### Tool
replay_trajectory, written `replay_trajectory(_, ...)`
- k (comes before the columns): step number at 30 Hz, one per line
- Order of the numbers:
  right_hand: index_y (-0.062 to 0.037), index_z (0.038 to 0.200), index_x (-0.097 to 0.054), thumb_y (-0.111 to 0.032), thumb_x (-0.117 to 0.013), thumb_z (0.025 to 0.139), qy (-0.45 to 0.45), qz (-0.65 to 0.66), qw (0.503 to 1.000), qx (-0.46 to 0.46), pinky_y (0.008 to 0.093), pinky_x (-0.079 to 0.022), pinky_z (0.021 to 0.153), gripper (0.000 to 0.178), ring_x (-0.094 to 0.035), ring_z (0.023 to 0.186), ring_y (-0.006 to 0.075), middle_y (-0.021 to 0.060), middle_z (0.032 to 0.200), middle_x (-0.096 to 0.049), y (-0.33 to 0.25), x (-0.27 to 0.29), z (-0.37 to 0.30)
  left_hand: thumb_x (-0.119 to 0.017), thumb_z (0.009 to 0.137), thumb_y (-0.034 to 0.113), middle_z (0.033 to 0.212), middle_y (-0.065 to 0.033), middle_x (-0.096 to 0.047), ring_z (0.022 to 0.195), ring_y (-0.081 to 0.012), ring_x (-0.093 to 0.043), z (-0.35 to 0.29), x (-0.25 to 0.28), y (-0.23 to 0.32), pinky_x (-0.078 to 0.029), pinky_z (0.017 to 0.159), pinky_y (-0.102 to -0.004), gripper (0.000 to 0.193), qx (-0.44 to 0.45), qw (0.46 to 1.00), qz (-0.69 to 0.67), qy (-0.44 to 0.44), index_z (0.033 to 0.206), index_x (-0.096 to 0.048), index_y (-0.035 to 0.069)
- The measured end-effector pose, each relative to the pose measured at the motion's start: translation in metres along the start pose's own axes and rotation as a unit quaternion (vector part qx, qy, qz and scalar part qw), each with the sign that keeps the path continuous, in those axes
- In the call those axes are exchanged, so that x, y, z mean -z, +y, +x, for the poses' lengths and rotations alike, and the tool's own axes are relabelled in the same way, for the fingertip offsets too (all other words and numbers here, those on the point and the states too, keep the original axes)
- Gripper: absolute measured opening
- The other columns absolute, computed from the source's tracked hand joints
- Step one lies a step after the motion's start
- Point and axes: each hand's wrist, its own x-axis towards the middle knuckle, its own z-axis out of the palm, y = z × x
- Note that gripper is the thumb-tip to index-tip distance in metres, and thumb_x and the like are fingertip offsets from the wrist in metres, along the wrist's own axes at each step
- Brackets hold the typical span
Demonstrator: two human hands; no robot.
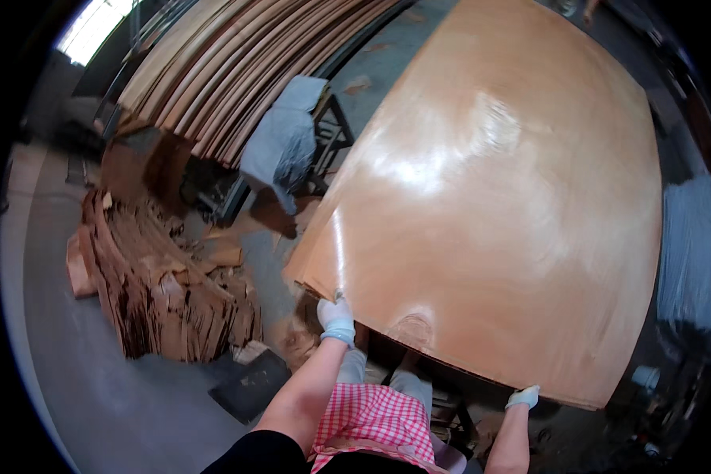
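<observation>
A large, smooth, reddish-tan sheet of wood veneer (498, 237) spreads out in front of me, shiny under the light, on top of what looks like further sheets at its near left corner. My left hand (336, 317), in a white glove, is closed on the near edge close to that corner. Further right along the same edge, my right hand (523, 396), also gloved in white, grips the sheet near its right corner. The fingers of both hands are partly hidden by the edge.
Stacked long veneer sheets (253, 63) lie at the upper left, beside a stand draped with a grey-blue cloth (280, 142). Torn veneer scraps (166, 284) are heaped on the floor at left, near a dark flat piece (250, 385). Bluish plastic-like material (689, 253) stands at far right.
</observation>
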Motion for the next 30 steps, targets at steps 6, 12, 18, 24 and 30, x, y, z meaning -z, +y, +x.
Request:
replay_trajectory(6, -0.0011, 0.140, -0.043, -0.043, -0.038, 0.099, 0.019, -0.057, 0.998, -0.028, 0.0407, -0.032, 0.111, 0.059, -0.044, 0.130, 0.0305, 0.0108, 0.146, -0.044, 0.003, -0.013, -0.005, -0.066, 0.087, 0.031, 0.087, -0.0332, -0.065, 0.087, -0.0445, -0.065, 0.022, -0.002, 0.005, -0.051, 0.074, -0.0441, 0.044, 0.125, 0.992, -0.016, -0.012, 0.089, -0.065, -0.013)
replay_trajectory(12, -0.0118, 0.140, -0.048, -0.042, -0.042, 0.096, -0.068, -0.151, 0.982, -0.087, 0.0387, -0.036, 0.107, 0.054, -0.044, 0.133, 0.0246, 0.0045, 0.148, -0.044, 0.004, -0.012, 0.015, -0.068, 0.087, 0.033, 0.094, -0.0237, -0.069, 0.081, -0.0363, -0.069, 0.035, -0.001, -0.038, -0.053, 0.072, -0.0399, 0.043, 0.129, 0.983, -0.116, -0.065, 0.106, -0.063, -0.005)
replay_trajectory(18, -0.0142, 0.139, -0.050, -0.036, -0.041, 0.094, -0.128, -0.212, 0.965, -0.091, 0.0373, -0.036, 0.107, 0.050, -0.044, 0.133, 0.0237, 0.0031, 0.146, -0.047, -0.006, -0.009, 0.020, -0.069, 0.090, 0.025, 0.104, -0.0119, -0.064, 0.089, -0.0232, -0.064, 0.061, 0.053, -0.028, -0.052, 0.077, -0.0348, 0.032, 0.166, 0.958, -0.233, 0.017, 0.108, -0.061, -0.001)
replay_trajectory(24, -0.0089, 0.141, -0.045, -0.035, -0.035, 0.093, -0.109, -0.237, 0.963, -0.072, 0.0372, -0.028, 0.112, 0.055, -0.038, 0.136, 0.0258, 0.0051, 0.149, -0.042, -0.008, -0.020, 0.003, -0.073, 0.080, 0.033, 0.117, -0.0202, -0.057, 0.108, -0.0369, -0.054, 0.079, 0.072, -0.001, -0.043, 0.096, -0.0445, 0.051, -0.125, 0.983, 0.134, 0.026, 0.118, -0.059, 0.002)
replay_trajectory(30, -0.0092, 0.137, -0.049, -0.036, -0.035, 0.093, -0.101, -0.112, 0.985, -0.082, 0.0354, -0.028, 0.112, 0.054, -0.040, 0.134, 0.0250, 0.0040, 0.148, -0.043, -0.008, -0.017, -0.003, -0.072, 0.079, 0.037, 0.126, -0.0160, -0.054, 0.119, -0.0334, -0.048, 0.084, 0.076, 0.032, -0.036, 0.103, -0.0469, 0.047, -0.075, 0.957, 0.267, -0.080, 0.112, -0.061, 0.005)
